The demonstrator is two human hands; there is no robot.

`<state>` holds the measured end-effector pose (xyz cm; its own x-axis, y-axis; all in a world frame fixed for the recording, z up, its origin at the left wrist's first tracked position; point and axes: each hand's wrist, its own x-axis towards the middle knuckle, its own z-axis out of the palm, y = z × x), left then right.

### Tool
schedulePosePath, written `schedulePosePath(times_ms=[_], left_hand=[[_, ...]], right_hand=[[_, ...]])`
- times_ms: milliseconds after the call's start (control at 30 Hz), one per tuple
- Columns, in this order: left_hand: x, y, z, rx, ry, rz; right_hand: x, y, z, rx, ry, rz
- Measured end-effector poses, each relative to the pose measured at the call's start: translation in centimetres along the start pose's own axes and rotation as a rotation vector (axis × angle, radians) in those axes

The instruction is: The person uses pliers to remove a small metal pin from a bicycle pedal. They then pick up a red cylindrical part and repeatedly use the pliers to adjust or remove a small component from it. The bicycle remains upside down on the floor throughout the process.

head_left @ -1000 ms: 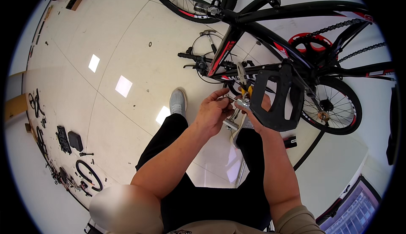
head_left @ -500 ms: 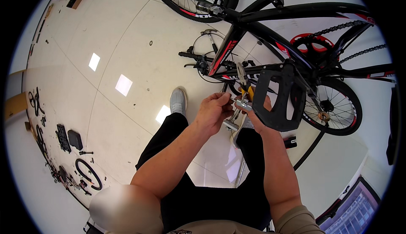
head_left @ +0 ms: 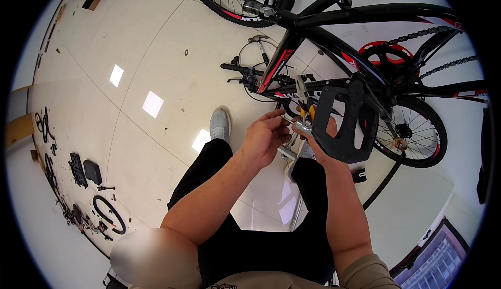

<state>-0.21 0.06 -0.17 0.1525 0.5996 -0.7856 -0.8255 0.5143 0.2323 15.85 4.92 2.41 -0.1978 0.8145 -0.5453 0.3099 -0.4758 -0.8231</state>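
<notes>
My left hand (head_left: pixel 265 138) is closed in a pinch on a thin metal pin (head_left: pixel 286 119), beside a small silver cylindrical part (head_left: pixel 303 127). That part lies against the thumb of my right hand (head_left: pixel 319 147), whose fingers also wrap round pliers with yellow handles (head_left: pixel 308 112). The plier jaws point away from me. A black pedal (head_left: pixel 327 142) stands in front of my right hand and hides much of its fingers. Below my hands is another silver metal piece (head_left: pixel 286 153), partly covered.
A black and red bicycle frame (head_left: pixel 365 15) spans the upper right, with a red chainring (head_left: pixel 387 47). One wheel (head_left: pixel 443 132) is at right, another (head_left: pixel 289 2) at top. Handlebars (head_left: pixel 245 72) hang beyond my hands. Bike parts (head_left: pixel 93 172) lie on the floor at left.
My left fingers have shifted slightly, with the fingertips now higher along the pin. The pliers have tilted a little to the right and the silver part has turned slightly.
</notes>
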Motion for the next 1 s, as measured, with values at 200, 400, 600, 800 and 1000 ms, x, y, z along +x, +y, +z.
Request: schedulePosePath(times_ms=[200, 400, 600, 800, 1000], left_hand=[[0.15, -0.03, -0.02, 0.015, 0.047, -0.015], [0.10, -0.33, -0.17, 0.044, 0.048, 0.028], [-0.17, -0.23, 0.21, 0.025, 0.046, 0.023], [0.02, 0.20, -0.02, 0.062, 0.078, -0.047], [0.07, -0.22, -0.06, 0.084, 0.072, 0.014]], right_hand=[[0.13, 0.09, 0.16, 0.067, -0.018, 0.033], [0.19, 0.21, 0.25, 0.077, -0.012, 0.059], [0.22, 0.39, 0.10, 0.137, -0.020, 0.044], [0.31, 0.74, 0.18, 0.117, -0.024, 0.037], [0.27, 0.77, 0.19, 0.113, -0.039, 0.009]])
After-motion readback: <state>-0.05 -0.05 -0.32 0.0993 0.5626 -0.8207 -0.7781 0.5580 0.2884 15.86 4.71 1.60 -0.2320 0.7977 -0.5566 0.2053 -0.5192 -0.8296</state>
